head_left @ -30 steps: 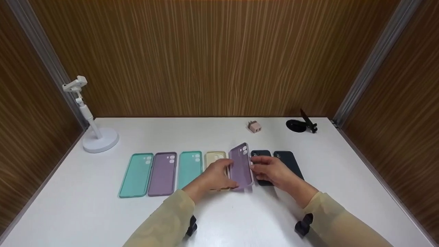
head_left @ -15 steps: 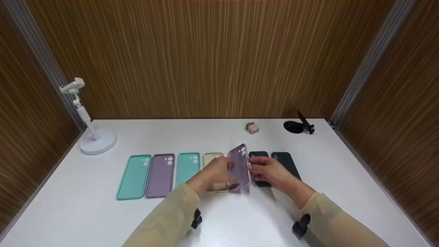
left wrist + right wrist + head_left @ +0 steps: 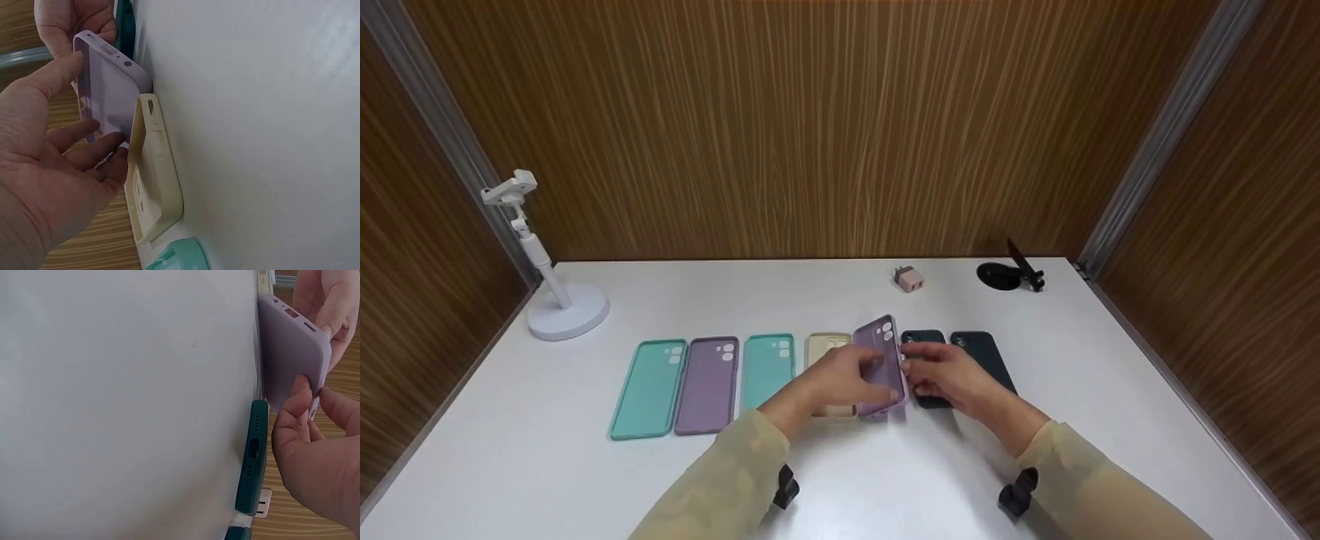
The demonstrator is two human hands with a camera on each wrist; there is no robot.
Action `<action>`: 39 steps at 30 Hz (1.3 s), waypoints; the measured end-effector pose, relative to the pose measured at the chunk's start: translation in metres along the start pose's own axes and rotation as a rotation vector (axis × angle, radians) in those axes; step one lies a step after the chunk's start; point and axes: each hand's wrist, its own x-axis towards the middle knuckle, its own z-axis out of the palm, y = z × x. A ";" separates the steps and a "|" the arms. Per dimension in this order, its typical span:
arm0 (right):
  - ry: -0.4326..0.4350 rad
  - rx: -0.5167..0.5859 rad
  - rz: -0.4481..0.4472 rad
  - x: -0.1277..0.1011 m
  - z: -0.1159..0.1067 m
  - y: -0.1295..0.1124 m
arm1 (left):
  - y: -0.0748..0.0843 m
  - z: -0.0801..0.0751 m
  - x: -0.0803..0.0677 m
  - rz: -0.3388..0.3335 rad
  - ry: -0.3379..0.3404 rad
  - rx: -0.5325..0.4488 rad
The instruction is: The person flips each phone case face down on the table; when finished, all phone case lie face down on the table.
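Note:
A purple phone case point(image 3: 877, 364) stands tilted in the row, its right long edge raised and its left edge low by the cream phone case point(image 3: 154, 169). My right hand point(image 3: 956, 379) pinches the raised edge between thumb and fingers, with fingers against the case's back in the right wrist view. My left hand point(image 3: 840, 379) reaches over the cream case; its thumb and fingers lie spread over the open inner side of the purple case. Dark teal phone cases point(image 3: 988, 360) lie under and beside my right hand, one partly covered by it.
Left of the cream case lie a mint case point(image 3: 767, 367), another purple case point(image 3: 706, 386) and another mint case point(image 3: 649, 390). Behind stand a white phone stand point(image 3: 562, 311), a pink charger plug point(image 3: 909, 279) and a black stand point(image 3: 1001, 276). Wood-patterned panels point(image 3: 810, 135) border the white table.
My left hand has moved right, its thumb and fingers now reaching farther across the inside of the purple case. My right hand keeps its pinch on the raised edge.

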 end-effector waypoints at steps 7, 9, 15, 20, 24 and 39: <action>-0.034 -0.014 -0.024 -0.001 0.001 -0.002 | -0.001 0.000 -0.003 0.031 -0.026 -0.039; -0.037 -0.016 -0.026 -0.001 0.002 -0.003 | 0.001 0.000 -0.003 0.029 -0.028 -0.049; -0.063 -0.003 -0.029 -0.001 0.004 -0.004 | 0.001 0.002 -0.006 -0.003 0.006 -0.131; -0.092 0.011 -0.041 0.000 0.007 -0.006 | 0.000 0.006 -0.007 -0.026 0.046 -0.228; -0.110 0.016 -0.048 0.002 0.010 -0.008 | 0.001 0.009 -0.008 -0.043 0.074 -0.267; -0.080 -0.020 -0.028 0.004 0.017 -0.007 | 0.007 0.015 -0.014 -0.114 0.091 -0.537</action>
